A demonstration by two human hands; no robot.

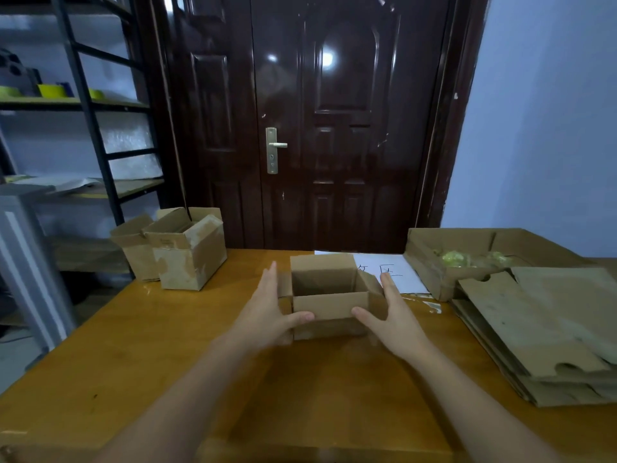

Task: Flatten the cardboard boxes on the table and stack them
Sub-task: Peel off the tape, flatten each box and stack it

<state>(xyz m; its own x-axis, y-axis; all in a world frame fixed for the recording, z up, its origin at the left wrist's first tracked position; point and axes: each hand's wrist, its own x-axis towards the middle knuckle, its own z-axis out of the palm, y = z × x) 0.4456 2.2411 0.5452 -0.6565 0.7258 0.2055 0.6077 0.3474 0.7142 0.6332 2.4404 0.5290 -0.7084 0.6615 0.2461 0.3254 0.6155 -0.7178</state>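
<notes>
A small open cardboard box [329, 304] stands upright in the middle of the wooden table [140, 345], its top flaps spread. My left hand [267, 305] lies flat against the box's left side, thumb on the near flap. My right hand [390, 315] lies against the right side, thumb on the near flap too. Both hands have straight fingers. A stack of flattened cardboard [541, 332] lies at the table's right. Two more upright open boxes [187, 255] stand at the far left corner.
A shallow cardboard tray [430, 262] with yellow-green bits stands at the back right. A white paper sheet [397, 272] lies behind the box. A dark door is beyond the table and a metal shelf rack [90, 105] is at the left.
</notes>
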